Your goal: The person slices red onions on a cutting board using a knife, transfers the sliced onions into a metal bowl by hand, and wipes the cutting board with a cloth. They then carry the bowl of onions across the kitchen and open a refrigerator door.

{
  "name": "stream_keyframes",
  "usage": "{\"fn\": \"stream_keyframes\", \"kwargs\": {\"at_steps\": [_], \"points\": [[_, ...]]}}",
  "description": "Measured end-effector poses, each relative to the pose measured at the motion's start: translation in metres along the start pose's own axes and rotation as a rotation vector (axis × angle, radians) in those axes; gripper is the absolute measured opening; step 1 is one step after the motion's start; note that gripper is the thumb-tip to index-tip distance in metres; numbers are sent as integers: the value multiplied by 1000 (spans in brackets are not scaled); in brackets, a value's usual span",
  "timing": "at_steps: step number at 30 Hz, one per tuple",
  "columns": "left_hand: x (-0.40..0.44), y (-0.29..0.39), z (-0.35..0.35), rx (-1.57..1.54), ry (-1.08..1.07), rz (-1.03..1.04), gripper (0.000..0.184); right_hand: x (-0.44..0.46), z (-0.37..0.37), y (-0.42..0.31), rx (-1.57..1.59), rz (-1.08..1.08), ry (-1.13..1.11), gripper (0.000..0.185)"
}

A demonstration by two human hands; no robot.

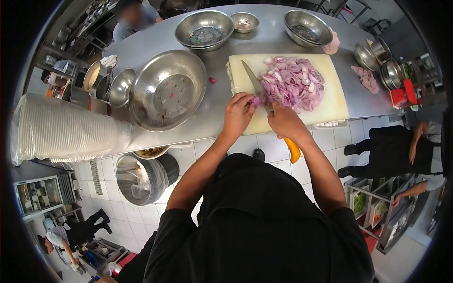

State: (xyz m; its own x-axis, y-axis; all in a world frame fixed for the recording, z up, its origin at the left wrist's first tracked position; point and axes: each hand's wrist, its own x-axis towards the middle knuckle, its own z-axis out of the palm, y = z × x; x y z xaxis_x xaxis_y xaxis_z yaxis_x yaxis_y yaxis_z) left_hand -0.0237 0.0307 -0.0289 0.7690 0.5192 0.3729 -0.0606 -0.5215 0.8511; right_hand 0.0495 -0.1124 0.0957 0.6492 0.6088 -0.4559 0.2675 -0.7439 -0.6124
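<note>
My right hand [284,121] is closed around the yellow handle of a knife [254,79], whose blade points away and to the left over the white cutting board [244,123]. My left hand [239,113] pinches a piece of red onion [255,101] close to the left side of the blade. A large heap of sliced red onion [297,85] covers the middle and right of the board, touching the knife's right side. The underside of the onion piece is hidden by my fingers.
A wide steel bowl [141,111] stands left of the board, with smaller bowls [204,29] behind. Stacked plastic containers [71,127] occupy the table's left end. Below is a lined bin [130,188]. Pink cloths [364,79] lie to the right. Other people stand around the room.
</note>
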Motion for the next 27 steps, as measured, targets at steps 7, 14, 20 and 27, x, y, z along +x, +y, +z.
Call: {"fn": "stream_keyframes", "kwargs": {"at_steps": [7,14,20,27], "points": [[1,3,-5,-56,-16,-25,23,22,18,15,45,-31,55,29],[2,-8,-1,-23,-26,10,23,45,42,36,-38,-95,126,30],[2,0,-5,-58,-19,-24,21,23,12,0,-30,-54,44,27],[2,-2,-6,-31,-19,7,21,21,2,-18,26,84,-37,26]]}}
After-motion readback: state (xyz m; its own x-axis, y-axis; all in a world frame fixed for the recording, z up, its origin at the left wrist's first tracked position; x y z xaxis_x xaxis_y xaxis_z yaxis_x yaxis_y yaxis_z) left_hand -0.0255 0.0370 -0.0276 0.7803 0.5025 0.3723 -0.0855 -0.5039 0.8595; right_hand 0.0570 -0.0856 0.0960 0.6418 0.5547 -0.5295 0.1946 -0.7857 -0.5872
